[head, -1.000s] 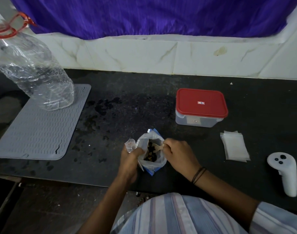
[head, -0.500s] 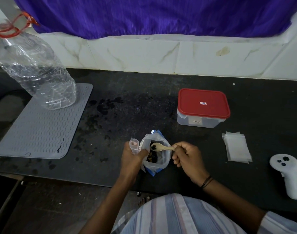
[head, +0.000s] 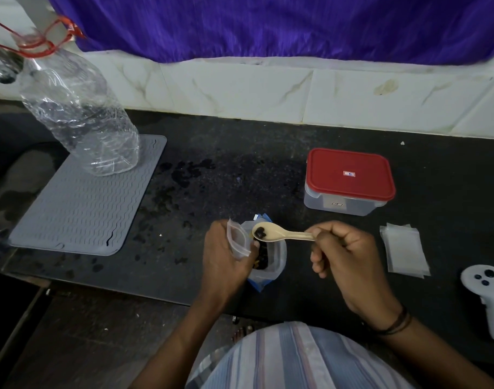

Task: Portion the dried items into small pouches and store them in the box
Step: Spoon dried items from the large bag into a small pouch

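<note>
My left hand grips a small clear pouch by its side, mouth up, just left of the big clear bag of dark dried items on the black counter. My right hand pinches the handle of a cream plastic spoon. A few dark dried pieces sit in the spoon's bowl, which hovers over the big bag beside the pouch's mouth. The box, grey with a red lid on it, stands behind on the right. A stack of empty small pouches lies to the right.
A grey ribbed mat lies at the left with a clear plastic bottle leaning on it. A white controller lies at the far right edge. Dark wet spots mark the counter. The counter's front edge runs just under my hands.
My right hand has lifted the spoon out of the big bag with dried pieces in it and swung it toward the small pouch. My left hand has kept its hold on the pouch.
</note>
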### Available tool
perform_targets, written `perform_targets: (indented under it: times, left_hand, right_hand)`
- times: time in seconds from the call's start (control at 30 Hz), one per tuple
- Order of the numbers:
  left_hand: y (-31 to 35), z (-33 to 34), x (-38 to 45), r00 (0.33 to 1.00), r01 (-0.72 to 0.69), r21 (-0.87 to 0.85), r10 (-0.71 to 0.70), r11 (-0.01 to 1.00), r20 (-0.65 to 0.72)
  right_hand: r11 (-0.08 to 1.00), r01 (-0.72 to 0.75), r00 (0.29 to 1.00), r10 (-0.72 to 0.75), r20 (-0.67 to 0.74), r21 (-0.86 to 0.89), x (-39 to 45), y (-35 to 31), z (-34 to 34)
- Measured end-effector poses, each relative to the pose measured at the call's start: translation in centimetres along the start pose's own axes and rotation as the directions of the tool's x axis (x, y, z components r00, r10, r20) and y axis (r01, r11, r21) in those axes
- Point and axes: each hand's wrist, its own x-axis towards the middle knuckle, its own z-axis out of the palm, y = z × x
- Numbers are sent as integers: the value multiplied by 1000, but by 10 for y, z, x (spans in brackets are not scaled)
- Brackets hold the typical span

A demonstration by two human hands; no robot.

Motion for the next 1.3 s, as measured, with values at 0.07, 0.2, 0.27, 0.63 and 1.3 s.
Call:
perform_targets:
  times: [0.07, 0.2, 0.27, 0.63, 1.3]
  left_hand:
    - [2, 3, 0, 997, -78, 19, 78, 997, -13]
    - [7, 7, 0, 984, -174, 68, 176, 982, -22]
    - [7, 8, -2, 982, -183, 94, 186, 979, -20]
    - [3, 11, -3, 995, -102, -38, 103, 994, 11]
    - [23, 3, -3, 999, 26, -87, -29, 996, -35]
  right_hand:
    - [999, 34, 999, -34, 24, -4, 0, -5, 5]
    - [975, 149, 988, -140, 64, -164, 0, -3, 12]
    - [860, 347, 938, -329, 112, -374, 0, 0, 12]
    - [-53, 784, 475, -589, 654, -618, -3, 2, 15]
    - [354, 541, 820, -422, 386, -763, 15, 74, 24]
